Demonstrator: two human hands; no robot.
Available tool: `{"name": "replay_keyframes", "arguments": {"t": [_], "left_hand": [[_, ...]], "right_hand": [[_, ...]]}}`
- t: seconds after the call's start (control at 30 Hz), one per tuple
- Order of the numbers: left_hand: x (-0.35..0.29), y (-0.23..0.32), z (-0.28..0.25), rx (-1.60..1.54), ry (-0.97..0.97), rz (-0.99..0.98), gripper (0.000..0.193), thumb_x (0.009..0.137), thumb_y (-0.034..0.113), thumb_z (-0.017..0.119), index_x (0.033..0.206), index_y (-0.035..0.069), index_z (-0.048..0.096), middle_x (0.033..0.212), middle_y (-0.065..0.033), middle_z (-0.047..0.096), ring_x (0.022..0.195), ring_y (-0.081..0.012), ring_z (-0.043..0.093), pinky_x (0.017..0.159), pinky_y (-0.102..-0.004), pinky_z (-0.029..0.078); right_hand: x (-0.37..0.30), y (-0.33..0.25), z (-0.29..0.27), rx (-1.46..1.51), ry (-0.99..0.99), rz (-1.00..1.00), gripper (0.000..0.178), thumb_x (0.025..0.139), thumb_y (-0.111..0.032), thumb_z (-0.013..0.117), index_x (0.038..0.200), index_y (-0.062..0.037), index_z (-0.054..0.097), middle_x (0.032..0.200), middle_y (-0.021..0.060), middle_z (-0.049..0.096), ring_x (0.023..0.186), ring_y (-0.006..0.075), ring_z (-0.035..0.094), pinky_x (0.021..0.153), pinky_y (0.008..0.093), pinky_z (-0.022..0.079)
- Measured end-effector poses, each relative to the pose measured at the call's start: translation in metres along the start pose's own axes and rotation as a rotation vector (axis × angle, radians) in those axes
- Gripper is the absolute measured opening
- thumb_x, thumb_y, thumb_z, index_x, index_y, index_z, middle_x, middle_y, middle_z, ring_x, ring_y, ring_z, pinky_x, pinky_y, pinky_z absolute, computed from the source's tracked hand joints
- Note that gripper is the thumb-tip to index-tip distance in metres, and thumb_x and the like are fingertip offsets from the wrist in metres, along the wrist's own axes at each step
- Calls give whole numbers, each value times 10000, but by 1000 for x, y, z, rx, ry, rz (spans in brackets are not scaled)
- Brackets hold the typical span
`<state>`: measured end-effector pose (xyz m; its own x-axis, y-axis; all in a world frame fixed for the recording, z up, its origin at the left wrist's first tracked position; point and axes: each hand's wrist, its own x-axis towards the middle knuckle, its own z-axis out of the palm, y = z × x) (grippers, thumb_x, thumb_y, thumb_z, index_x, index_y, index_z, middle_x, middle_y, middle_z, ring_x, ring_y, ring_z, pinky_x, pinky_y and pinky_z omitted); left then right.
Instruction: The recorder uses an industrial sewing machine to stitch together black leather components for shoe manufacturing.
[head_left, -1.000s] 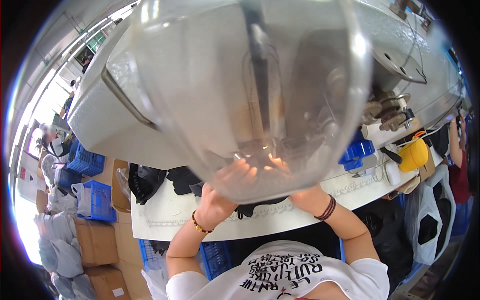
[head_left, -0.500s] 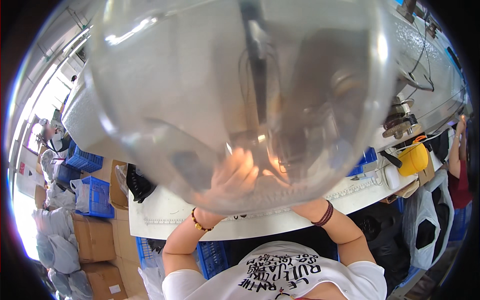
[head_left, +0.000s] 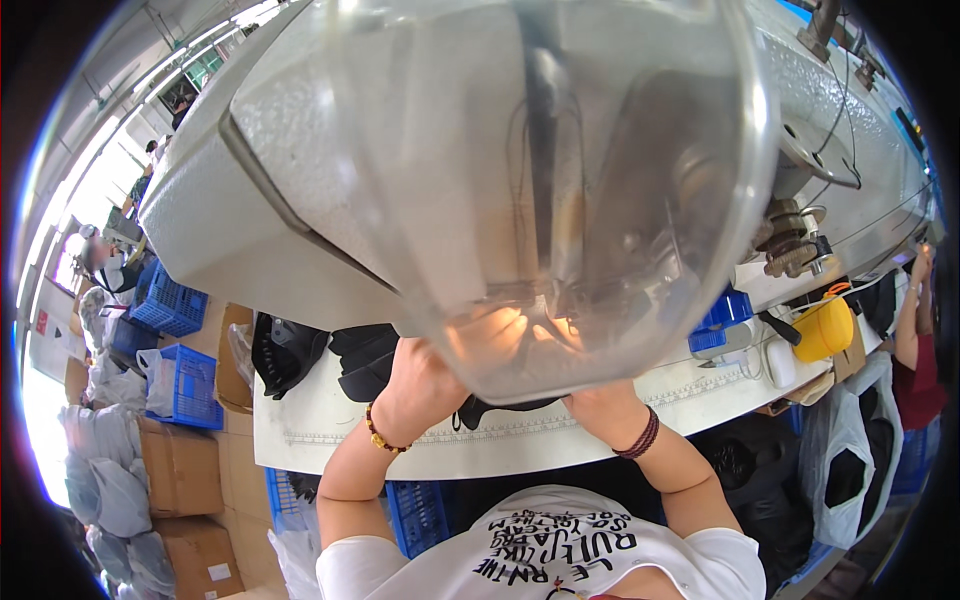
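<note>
A sewing machine (head_left: 300,160) with a large clear plastic guard (head_left: 560,375) fills the upper middle. Both hands reach in under the machine head, their fingers blurred behind the guard near a lit needle area. My left hand (head_left: 425,385) comes from the left, fingers together and pointing at the needle. From the right, my right hand (head_left: 605,410) closes in with its fingertips near the left ones. Between them lies a black fabric piece (head_left: 500,412), its front edge and a small loop showing below the guard. The fingers appear closed on it; their exact grip is hard to see.
More black pieces (head_left: 360,360) lie on the white table (head_left: 330,450) at left. A yellow container (head_left: 825,328) and a blue bin (head_left: 725,310) stand right. Blue crates (head_left: 185,385) and cardboard boxes (head_left: 180,465) are on the left floor. Another person's arm (head_left: 908,310) is far right.
The view has shifted, showing more of the machine head at left. The black fabric's edge now shows between my hands, and my left hand is further out from behind the guard.
</note>
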<state>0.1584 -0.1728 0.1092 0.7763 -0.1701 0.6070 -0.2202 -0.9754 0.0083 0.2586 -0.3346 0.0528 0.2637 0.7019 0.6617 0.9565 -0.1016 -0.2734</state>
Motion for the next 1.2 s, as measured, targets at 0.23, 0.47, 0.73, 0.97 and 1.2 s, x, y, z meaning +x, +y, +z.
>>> {"name": "replay_keyframes", "arguments": {"t": [0.23, 0.47, 0.73, 0.97, 1.2], "left_hand": [[0, 3, -3, -35, -40, -5, 253, 642, 55, 664, 884, 43, 590, 897, -76, 559, 839, -259, 563, 705, -351, 477], [-8, 5, -1, -15, -169, -131, 332, 630, -1, 595, 956, 58, 580, 1018, -79, 529, 993, -270, 511, 807, -377, 407], [-11, 2, 4, -36, -76, -110, 351, 603, -10, 598, 945, 69, 596, 1005, -58, 554, 997, -255, 516, 763, -376, 426], [-18, -9, 9, -179, -19, -260, 270, 644, -42, 564, 900, 21, 618, 895, -104, 595, 862, -269, 571, 753, -344, 457], [-15, -9, -1, -242, -36, -227, 295, 653, -45, 586, 936, 27, 624, 891, -87, 604, 892, -255, 581, 766, -332, 455]], "right_hand": [[9, -3, -14, 38, -107, 79, 576, 590, 45, 570, 1150, -79, 521, 1209, 131, 485, 1043, 315, 491, 842, 402, 403], [8, -4, -12, 22, -182, 83, 590, 571, 36, 571, 1144, -101, 541, 1212, 134, 482, 1000, 297, 515, 829, 382, 406], [9, -2, -12, 61, -85, 74, 616, 553, 52, 550, 1143, -124, 554, 1190, 132, 509, 1016, 307, 519, 853, 401, 394], [11, 4, -10, 41, -62, 53, 645, 541, 55, 552, 1154, -146, 550, 1090, 133, 573, 982, 310, 537, 867, 409, 390], [12, 6, -17, 171, -91, 88, 659, 533, 71, 554, 1156, -146, 542, 1117, 114, 557, 1015, 317, 510, 881, 417, 381]]}}
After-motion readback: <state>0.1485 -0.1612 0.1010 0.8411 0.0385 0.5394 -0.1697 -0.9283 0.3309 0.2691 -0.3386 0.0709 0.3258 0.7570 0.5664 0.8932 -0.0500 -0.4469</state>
